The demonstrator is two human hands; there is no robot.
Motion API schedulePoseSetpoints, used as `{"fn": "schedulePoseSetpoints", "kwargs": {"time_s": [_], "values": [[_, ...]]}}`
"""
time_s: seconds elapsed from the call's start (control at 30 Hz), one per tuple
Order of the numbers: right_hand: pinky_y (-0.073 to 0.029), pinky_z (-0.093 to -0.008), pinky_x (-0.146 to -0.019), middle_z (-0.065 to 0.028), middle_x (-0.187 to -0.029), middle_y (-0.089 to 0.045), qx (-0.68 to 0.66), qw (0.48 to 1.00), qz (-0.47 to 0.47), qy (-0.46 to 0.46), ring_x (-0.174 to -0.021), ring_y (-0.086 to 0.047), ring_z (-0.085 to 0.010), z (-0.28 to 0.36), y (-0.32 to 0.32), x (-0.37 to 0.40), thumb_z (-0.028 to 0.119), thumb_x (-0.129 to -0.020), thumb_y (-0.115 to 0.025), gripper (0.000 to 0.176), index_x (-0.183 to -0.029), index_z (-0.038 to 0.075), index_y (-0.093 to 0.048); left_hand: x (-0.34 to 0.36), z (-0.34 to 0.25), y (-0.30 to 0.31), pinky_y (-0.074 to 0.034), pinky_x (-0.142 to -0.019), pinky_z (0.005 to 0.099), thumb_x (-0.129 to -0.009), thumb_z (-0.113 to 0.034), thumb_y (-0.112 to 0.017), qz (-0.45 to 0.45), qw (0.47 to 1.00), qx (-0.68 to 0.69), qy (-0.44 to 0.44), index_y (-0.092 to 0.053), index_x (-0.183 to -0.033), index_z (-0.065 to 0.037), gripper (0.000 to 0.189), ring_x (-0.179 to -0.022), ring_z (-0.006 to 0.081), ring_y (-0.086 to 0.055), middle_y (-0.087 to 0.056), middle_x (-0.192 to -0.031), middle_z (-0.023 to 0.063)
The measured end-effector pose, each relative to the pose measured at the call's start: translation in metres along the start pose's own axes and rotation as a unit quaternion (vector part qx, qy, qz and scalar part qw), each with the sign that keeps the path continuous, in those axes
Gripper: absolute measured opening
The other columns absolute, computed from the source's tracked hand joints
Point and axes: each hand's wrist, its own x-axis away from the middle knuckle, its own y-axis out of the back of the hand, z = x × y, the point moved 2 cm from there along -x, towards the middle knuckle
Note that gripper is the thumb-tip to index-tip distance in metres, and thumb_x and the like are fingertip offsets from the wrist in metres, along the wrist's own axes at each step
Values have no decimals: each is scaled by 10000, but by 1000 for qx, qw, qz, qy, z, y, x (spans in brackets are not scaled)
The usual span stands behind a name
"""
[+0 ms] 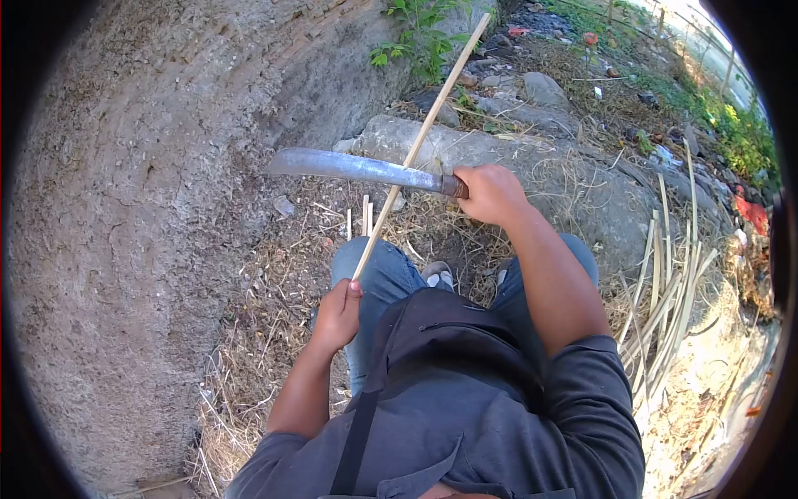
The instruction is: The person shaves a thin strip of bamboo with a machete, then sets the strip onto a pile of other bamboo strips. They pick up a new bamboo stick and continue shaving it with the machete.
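Observation:
My right hand is closed round the handle of a machete, whose broad metal blade points left. My left hand grips the near end of a long, pale bamboo strip, which slants up and away to the right. The blade crosses the strip around its middle, a short way left of the handle. Both are held out in front of my knees.
A rough wall rises close on my left. Ahead lies a large flat stone with thin shavings on it. A bundle of split strips lies at my right, and several short strip ends stand beyond my left knee. Dry shavings cover the ground.

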Motion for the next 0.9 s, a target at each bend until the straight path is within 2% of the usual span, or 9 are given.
{"fn": "schedulePoseSetpoints", "kwargs": {"time_s": [0.1,0.2,0.3,0.43,0.5,0.6,0.67,0.8,0.9], "values": [[-532,-520,-719,-151,-794,-697,34,999,-12,-5,-810,-690,-382,0,-3,-2,214,-751,-720,210,-947,144,-691,-7,11,-11,-377,-583,274,-1120,-368,-398,-3,1000,22,0,-559,-891,-51,423,-638,82,-435,-488,-711,-17],[-532,-510,-739,-130,-781,-696,1,1000,-20,5,-808,-694,-364,12,-5,7,218,-738,-721,210,-927,143,-671,-7,23,-19,-447,-630,362,-1114,-355,-404,11,998,50,46,-573,-929,-14,423,-628,189,-521,-547,-685,73],[-530,-489,-764,-108,-755,-687,29,991,-16,129,-796,-695,-345,24,-19,8,212,-713,-730,233,-919,139,-648,-12,25,-22,-443,-626,352,-1113,-356,-411,23,995,81,56,-570,-930,-15,419,-627,175,-516,-542,-683,69],[-532,-480,-754,-94,-753,-704,57,989,-54,128,-758,-696,-349,16,-13,3,208,-740,-707,171,-906,177,-681,-7,20,-8,-441,-625,352,-1112,-356,-416,42,995,71,52,-570,-929,-19,414,-629,172,-521,-546,-681,73],[-538,-498,-738,-110,-770,-710,37,997,-49,48,-768,-699,-366,-2,-4,-5,214,-745,-708,180,-917,167,-681,-2,11,2,-441,-626,355,-1112,-356,-417,37,998,40,45,-571,-929,-20,412,-630,174,-526,-548,-680,78],[-541,-505,-734,-119,-773,-711,32,999,-40,5,-772,-702,-371,-5,-4,-3,216,-747,-710,189,-921,151,-680,-8,10,-4,-336,-554,250,-1120,-356,-407,25,999,25,15,-540,-911,-67,380,-617,62,-387,-444,-696,-44],[-541,-505,-738,-121,-767,-707,38,998,-40,3,-777,-703,-370,1,-5,2,217,-747,-710,194,-923,140,-679,-7,26,-12,-343,-559,257,-1120,-351,-408,23,998,61,20,-543,-909,-64,381,-620,66,-392,-446,-694,-40],[-527,-483,-731,-95,-733,-696,57,993,-12,102,-748,-704,-336,24,-13,8,214,-754,-714,168,-908,153,-680,-6,25,-16,-344,-563,264,-1120,-341,-407,20,995,88,35,-548,-906,-61,379,-620,69,-393,-445,-688,-41],[-519,-472,-729,-80,-722,-695,58,975,-7,214,-726,-701,-324,39,-27,9,214,-756,-716,159,-902,165,-681,-10,21,-13,-462,-654,378,-1106,-350,-418,8,999,29,44,-577,-941,-17,404,-654,240,-570,-574,-701,132]]}}
